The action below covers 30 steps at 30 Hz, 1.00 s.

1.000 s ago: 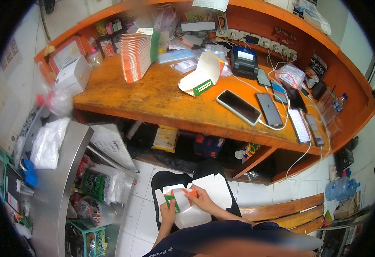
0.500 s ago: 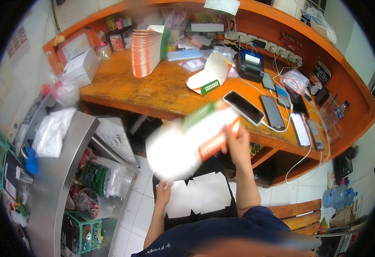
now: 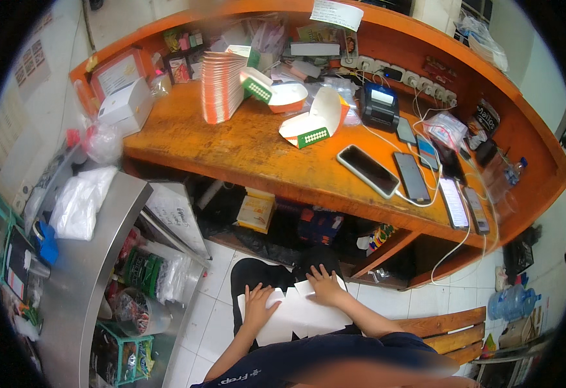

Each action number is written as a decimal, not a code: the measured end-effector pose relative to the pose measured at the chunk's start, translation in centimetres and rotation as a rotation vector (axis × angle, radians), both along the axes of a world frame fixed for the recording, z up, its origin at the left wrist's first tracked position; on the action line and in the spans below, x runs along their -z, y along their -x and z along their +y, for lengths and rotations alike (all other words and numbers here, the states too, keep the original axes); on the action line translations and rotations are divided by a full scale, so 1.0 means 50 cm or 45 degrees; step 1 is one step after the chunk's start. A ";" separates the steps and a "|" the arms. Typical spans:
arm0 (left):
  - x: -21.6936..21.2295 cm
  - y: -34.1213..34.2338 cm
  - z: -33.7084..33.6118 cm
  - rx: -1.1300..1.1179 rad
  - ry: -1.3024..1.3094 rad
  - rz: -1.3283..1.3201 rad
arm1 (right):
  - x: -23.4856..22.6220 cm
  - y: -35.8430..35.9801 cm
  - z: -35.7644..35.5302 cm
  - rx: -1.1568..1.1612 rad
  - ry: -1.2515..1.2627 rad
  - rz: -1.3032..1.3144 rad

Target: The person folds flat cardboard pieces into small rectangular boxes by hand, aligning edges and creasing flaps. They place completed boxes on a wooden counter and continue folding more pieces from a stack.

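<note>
Across my lap lies an unfolded white carton blank (image 3: 305, 315) with slits in its edges. My left hand (image 3: 259, 306) rests on its upper left corner, fingers stretched out beside a small raised flap. On the upper right part my right hand (image 3: 325, 286) lies flat with the fingers spread. Neither hand is closed round anything. On the wooden desk ahead stand two folded food cartons: one (image 3: 286, 97) leans open near the stack, and another (image 3: 318, 123) sits nearer me. Left of them rises a tall stack of nested cartons (image 3: 223, 90) in orange, white and green.
The orange desk (image 3: 186, 132) curves ahead of me. Several phones, among them a black-screened phone (image 3: 368, 169), lie with cables at its right beside a small black printer (image 3: 380, 107). A metal counter (image 3: 95, 278) stands left; a wooden bench (image 3: 448, 326) is at lower right.
The carton that was blurred in my hands is gone from them, and a second folded carton now stands on the desk by the stack. Both hands have come down onto the blank.
</note>
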State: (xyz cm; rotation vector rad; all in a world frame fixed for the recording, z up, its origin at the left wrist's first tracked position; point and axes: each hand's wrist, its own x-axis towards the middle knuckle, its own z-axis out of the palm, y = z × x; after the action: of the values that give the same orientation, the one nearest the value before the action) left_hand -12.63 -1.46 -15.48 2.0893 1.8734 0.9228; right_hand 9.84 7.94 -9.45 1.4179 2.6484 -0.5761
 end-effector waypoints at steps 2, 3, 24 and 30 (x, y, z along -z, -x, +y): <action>-0.021 0.005 -0.006 0.041 0.020 -0.057 | 0.008 -0.010 -0.012 -0.051 -0.042 -0.075; -0.036 0.006 -0.006 0.053 0.055 -0.102 | 0.003 -0.016 -0.020 -0.073 -0.066 -0.111; -0.323 -0.003 0.003 -0.412 -0.565 -0.903 | -0.297 -0.003 0.028 0.492 0.079 1.315; -0.233 -0.074 0.001 -0.356 0.033 -1.279 | -0.225 0.085 -0.060 0.220 -0.658 0.216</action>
State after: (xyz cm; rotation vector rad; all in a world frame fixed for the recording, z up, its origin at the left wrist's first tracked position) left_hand -8.94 -1.42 -3.80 0.9730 1.5538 1.5847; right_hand 5.61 4.94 1.79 1.8090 2.9693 -0.0090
